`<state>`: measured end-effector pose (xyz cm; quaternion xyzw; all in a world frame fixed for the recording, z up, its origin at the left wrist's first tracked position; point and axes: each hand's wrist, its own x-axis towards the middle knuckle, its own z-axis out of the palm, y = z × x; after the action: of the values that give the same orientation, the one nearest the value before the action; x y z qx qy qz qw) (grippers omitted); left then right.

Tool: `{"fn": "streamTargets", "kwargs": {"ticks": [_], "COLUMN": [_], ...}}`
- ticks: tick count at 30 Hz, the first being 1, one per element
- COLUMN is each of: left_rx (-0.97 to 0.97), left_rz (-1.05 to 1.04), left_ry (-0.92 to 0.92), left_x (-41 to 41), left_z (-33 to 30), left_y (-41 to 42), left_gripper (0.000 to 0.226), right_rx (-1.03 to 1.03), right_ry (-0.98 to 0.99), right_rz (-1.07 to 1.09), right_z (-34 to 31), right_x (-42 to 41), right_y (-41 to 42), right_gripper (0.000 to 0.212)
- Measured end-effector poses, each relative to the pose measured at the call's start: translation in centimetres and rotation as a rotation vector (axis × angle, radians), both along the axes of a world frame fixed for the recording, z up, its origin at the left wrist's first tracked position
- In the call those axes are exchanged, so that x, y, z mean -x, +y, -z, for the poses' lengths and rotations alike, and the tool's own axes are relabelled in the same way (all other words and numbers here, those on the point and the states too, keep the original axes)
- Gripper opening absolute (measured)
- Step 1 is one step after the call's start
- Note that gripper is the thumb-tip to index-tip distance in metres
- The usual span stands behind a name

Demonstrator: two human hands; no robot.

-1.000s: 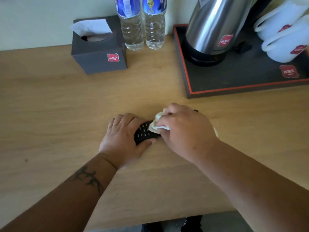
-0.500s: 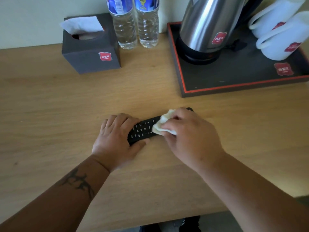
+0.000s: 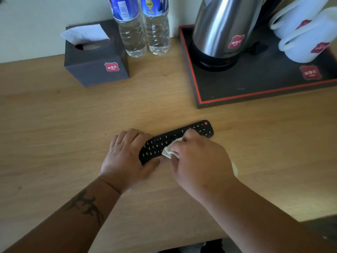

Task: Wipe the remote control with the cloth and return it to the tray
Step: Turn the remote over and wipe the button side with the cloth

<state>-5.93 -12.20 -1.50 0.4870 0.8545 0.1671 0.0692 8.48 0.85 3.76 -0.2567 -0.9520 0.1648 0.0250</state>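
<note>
A long black remote control point(image 3: 198, 129) lies slanted on the wooden desk, its red power button at the far right end. My left hand point(image 3: 125, 157) grips its near left end, thumb against the front edge. My right hand point(image 3: 198, 161) is closed on a small white cloth point(image 3: 168, 150) and presses it onto the buttons at the remote's middle. A bit of cloth also shows behind my right wrist. The dark tray point(image 3: 237, 92) with a red inner edge sits at the back right, apart from the remote.
On the tray stand a steel kettle point(image 3: 226, 28) and two white cups point(image 3: 306, 33). Two water bottles point(image 3: 144, 28) and a grey tissue box point(image 3: 96, 61) stand along the back wall. The desk's front edge runs under my forearms.
My right hand has slid the cloth back along the remote toward me, so the remote's far right end with the number keys is now uncovered. My left hand stays on the left end.
</note>
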Motion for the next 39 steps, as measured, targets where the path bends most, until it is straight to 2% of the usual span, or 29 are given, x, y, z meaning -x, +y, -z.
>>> {"fn": "streamTargets", "kwargs": {"ticks": [2,6,10,16,20,22,26,34,39], "left_rx": [-0.004,0.022,0.010,0.024,0.010,0.003,0.002,0.013,0.019], "left_rz": [-0.011,0.006,-0.016,-0.009,-0.008,-0.015,-0.013,0.010,-0.008], "left_ry": [-0.004,-0.002,-0.014,-0.007,0.000,0.004,-0.004,-0.007,-0.006], "left_x": [0.0,0.2,0.1,0.1,0.2,0.1,0.0,0.1,0.1], "left_z": [0.0,0.0,-0.2,0.0,0.2,0.2,0.1,-0.1,0.1], "left_y": [-0.1,0.1,0.1,0.0,0.1,0.0,0.1,0.0,0.0], "left_gripper": [0.056,0.056,0.054,0.055,0.055,0.055,0.055,0.056,0.056], "right_rx": [0.059,0.013,-0.032,0.075,0.048,0.007,-0.038,-0.048,-0.042], "right_ry": [-0.050,0.110,0.010,-0.069,0.114,0.169,0.093,0.127,0.149], "right_rz": [-0.042,0.114,0.122,0.131,0.247,0.221,0.079,0.273,0.063], "right_z": [-0.8,-1.4,-0.4,-1.2,-1.6,-1.7,0.2,0.4,-0.2], "right_x": [-0.8,1.6,2.5,-0.8,0.9,2.1,1.5,-1.4,1.4], "right_y": [0.0,1.9,1.5,2.2,3.9,3.5,2.6,5.1,2.0], "right_gripper": [0.019,0.011,0.015,0.020,0.015,0.012,0.010,0.014,0.010]}}
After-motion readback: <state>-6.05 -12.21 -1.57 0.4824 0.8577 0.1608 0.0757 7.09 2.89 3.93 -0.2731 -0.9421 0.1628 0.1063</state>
